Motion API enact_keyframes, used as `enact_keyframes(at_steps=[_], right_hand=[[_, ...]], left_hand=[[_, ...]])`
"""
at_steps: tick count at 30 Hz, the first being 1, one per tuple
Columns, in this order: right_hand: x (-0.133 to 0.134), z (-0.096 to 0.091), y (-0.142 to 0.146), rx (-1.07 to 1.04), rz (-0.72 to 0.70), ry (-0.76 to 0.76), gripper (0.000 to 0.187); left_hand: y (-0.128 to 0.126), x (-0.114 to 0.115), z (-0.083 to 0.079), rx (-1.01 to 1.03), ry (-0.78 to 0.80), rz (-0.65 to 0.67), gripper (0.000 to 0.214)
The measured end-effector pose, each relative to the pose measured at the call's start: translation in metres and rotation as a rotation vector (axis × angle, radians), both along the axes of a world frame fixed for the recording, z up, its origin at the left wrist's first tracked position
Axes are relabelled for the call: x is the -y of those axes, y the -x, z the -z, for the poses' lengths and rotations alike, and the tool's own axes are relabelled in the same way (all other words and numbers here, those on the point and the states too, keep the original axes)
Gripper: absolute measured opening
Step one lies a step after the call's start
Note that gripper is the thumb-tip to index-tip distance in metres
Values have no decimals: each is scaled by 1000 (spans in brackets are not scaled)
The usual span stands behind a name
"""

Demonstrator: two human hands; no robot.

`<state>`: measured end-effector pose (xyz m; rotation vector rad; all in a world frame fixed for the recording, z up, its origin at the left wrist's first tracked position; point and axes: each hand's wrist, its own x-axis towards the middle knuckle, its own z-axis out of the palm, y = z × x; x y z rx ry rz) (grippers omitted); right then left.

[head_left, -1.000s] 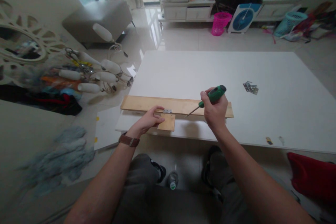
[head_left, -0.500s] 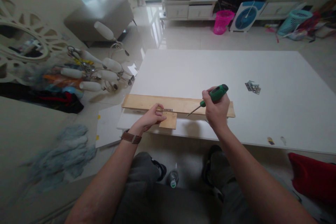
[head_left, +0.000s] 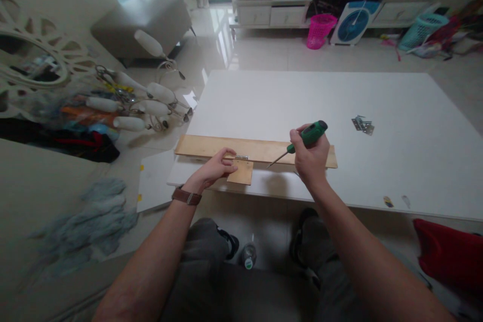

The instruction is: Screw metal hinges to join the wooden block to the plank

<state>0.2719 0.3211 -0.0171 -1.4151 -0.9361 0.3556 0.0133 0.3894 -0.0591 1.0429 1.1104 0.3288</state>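
Note:
My right hand (head_left: 311, 158) is wrapped round a green-handled screwdriver (head_left: 310, 134), its shaft pointing down and left, the tip apart from the wood. My left hand (head_left: 217, 167) pinches the left side of a small square wooden piece (head_left: 241, 172). A metal hinge (head_left: 242, 157) lies at that piece's upper edge, against a long wooden board (head_left: 211, 146). The board rests across the near side of the white table (head_left: 320, 100). Farther right on the tabletop sits a small pile of metal hinges (head_left: 363, 125).
Two small flat items, one a yellow and dark piece (head_left: 388, 202), lie near the table's right front edge. A bottle (head_left: 249, 256) stands on the floor between my feet. A lamp with white shades (head_left: 154, 107) lies at the left, and a red cloth-like thing (head_left: 449, 254) is at the lower right.
The small wooden piece has tilted slightly with my left hand, and more of the hinge's face shows. My right hand and the screwdriver have hardly moved.

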Motion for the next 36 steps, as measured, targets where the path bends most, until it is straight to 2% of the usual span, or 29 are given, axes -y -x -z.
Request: enact_keyframes(at_steps=[10, 15, 27, 36], right_hand=[[0, -4, 2, -23, 1, -18, 26], [0, -3, 1, -15, 4, -14, 26], [4, -1, -3, -33, 50, 32, 22], [-4, 3, -8, -100, 87, 35, 26]], left_hand=[[5, -3, 3, -3, 3, 16, 70], [4, -1, -1, -28, -8, 45, 73], [1, -1, 0, -18, -22, 82, 60], [2, -1, 1, -16, -20, 74, 58]])
